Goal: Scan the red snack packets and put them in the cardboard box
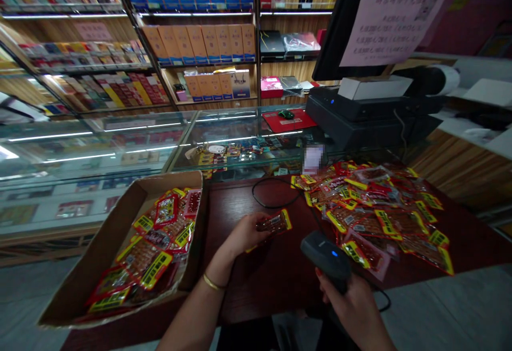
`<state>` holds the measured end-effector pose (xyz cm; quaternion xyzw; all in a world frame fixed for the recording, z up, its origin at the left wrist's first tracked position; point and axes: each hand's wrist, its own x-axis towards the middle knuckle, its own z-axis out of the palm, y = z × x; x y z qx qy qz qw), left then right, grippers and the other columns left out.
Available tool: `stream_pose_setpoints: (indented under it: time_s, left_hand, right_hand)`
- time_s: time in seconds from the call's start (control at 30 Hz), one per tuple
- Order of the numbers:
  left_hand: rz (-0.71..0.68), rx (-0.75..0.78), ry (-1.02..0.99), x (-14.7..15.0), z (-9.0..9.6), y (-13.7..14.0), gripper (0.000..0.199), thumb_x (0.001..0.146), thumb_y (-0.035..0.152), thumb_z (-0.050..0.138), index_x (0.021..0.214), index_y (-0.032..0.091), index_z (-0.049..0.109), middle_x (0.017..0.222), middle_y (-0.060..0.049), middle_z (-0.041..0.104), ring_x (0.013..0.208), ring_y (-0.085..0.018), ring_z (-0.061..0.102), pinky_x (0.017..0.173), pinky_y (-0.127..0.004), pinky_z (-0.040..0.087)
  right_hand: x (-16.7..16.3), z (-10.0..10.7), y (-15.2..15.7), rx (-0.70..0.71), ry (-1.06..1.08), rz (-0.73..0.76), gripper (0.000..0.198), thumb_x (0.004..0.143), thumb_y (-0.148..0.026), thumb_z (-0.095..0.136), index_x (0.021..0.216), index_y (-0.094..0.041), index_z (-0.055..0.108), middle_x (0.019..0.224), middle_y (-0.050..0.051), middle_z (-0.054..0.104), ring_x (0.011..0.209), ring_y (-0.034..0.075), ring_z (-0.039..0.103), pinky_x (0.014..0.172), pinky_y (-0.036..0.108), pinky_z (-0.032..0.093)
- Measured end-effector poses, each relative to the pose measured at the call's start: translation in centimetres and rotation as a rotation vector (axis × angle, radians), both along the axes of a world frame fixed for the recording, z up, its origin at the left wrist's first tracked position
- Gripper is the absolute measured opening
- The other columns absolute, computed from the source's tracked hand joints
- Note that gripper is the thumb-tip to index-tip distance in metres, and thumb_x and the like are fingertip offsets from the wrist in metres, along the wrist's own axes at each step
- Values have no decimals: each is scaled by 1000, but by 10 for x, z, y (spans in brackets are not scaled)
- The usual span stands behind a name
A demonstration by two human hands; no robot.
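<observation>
My left hand point(248, 233) is closed on a snack packet point(276, 224) with a yellow and red edge and brown contents, held over the dark red tabletop. In my right hand point(354, 300) is a black barcode scanner point(326, 257) with a lit blue light; its head points toward the packet. To the right lies a heap of similar snack packets point(372, 207). A cardboard box point(64, 287) at the left holds several more of these packets point(146, 260).
A black cable point(262, 201) loops across the tabletop point(228, 196). Behind it stands a glass display counter point(160, 132) with a red mouse pad point(290, 120). A black monitor point(340, 31) and till point(360, 119) are at the back right. Stocked shelves point(200, 63) line the wall.
</observation>
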<state>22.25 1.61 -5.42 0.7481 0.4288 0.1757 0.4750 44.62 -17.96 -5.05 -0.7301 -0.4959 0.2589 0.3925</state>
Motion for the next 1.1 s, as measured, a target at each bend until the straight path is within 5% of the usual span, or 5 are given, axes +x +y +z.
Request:
stream_pose_setpoints:
  time_s: [0.33, 0.7, 0.93, 1.1]
  left_hand:
    - [-14, 76, 56, -1, -4, -1, 28, 77, 20, 69, 104, 15, 75, 90, -4, 79, 78, -18, 70, 69, -23, 48]
    - [-44, -11, -26, -3, -10, 0, 37, 76, 18, 68, 112, 15, 73, 95, -4, 79, 82, -19, 71, 69, -24, 51]
    - [0, -81, -45, -1, 0, 1, 31, 83, 24, 66, 112, 17, 74, 103, -5, 81, 91, -21, 73, 78, -27, 56]
    - [35, -251, -183, 0, -4, 6, 44, 80, 19, 60, 123, 15, 70, 111, -6, 80, 95, -21, 74, 82, -29, 59]
  right_hand:
    - [2, 3, -2, -21, -49, 8, 55, 86, -75, 58, 60, -27, 67, 58, 9, 73, 56, 28, 71, 58, 35, 55]
    - [-6, 2, 7, -47, -9, 22, 50, 87, -69, 59, 59, -28, 66, 53, 7, 69, 59, 29, 72, 62, 36, 54]
    - [-1, -24, 14, -82, 349, -1, 52, 87, -70, 63, 68, -21, 65, 52, 2, 65, 48, 20, 63, 52, 29, 48]
    - [1, -43, 17, -53, 664, 67, 58, 81, -73, 69, 70, -16, 67, 52, 0, 61, 43, 15, 58, 48, 26, 45]
